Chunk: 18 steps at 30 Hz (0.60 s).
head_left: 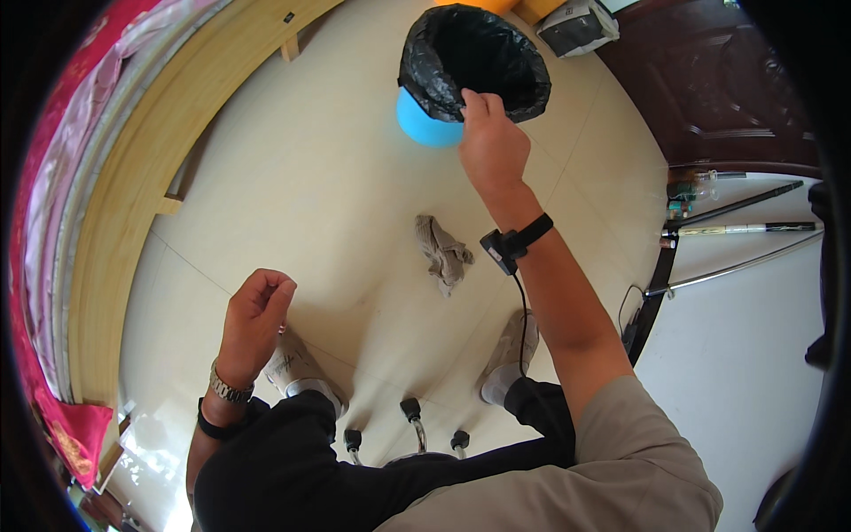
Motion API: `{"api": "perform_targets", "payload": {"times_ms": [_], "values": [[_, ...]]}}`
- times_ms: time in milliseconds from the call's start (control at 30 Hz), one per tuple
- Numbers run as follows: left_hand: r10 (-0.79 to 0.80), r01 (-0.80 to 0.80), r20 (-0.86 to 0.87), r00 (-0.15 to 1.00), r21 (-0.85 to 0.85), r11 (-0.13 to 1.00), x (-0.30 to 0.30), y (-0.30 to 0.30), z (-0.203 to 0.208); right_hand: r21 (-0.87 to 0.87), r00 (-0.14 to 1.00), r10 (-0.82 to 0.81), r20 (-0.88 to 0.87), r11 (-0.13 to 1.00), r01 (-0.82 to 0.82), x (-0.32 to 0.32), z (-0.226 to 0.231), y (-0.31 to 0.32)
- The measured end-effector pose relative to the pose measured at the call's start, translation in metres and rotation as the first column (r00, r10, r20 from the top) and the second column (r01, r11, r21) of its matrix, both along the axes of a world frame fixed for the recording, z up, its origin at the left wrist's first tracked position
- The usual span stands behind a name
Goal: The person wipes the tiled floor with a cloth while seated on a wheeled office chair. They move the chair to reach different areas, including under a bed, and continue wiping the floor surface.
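A light blue trash bin [429, 124] stands on the floor ahead of me, lined with a black garbage bag [429, 75] that is folded over its rim. My right hand [494, 142] reaches out to the near rim, its fingers closed on the edge of the bag. My left hand [255, 317] is held over my left leg, fingers curled in and thumb on top; nothing shows in it. Between the hands and the bin a crumpled grey-brown cloth [443, 254] lies on the floor.
A wooden bed frame [133, 208] with pink and red bedding curves along the left. On the right are a dark door [727, 89] and several poles [745, 229] by the wall. A grey bag [578, 28] sits behind the bin. Chair casters [409, 408] stand between my feet.
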<state>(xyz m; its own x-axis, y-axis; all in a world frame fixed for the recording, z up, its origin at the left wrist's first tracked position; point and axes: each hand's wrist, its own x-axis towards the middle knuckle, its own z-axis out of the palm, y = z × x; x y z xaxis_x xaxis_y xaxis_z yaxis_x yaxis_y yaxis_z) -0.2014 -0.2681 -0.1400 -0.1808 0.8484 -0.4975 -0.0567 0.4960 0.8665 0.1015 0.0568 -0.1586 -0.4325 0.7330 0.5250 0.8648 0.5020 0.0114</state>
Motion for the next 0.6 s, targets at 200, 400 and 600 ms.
{"api": "perform_targets", "payload": {"times_ms": [200, 400, 600], "values": [[0.043, -0.044, -0.023, 0.999, -0.032, 0.999, -0.004, -0.004, -0.003, 0.000, 0.977, 0.191, -0.091, 0.981, -0.192, -0.044, -0.006, -0.055], [0.033, -0.033, 0.006, 0.999, -0.024, 0.999, -0.004, -0.005, -0.010, 0.005, 0.899, 0.385, -0.207, 0.920, -0.393, -0.114, 0.003, -0.138], [-0.001, 0.000, 0.038, 0.999, 0.005, 1.000, -0.005, -0.009, -0.014, -0.058, 0.803, 0.510, -0.308, 0.833, -0.551, -0.129, 0.016, -0.188]]}}
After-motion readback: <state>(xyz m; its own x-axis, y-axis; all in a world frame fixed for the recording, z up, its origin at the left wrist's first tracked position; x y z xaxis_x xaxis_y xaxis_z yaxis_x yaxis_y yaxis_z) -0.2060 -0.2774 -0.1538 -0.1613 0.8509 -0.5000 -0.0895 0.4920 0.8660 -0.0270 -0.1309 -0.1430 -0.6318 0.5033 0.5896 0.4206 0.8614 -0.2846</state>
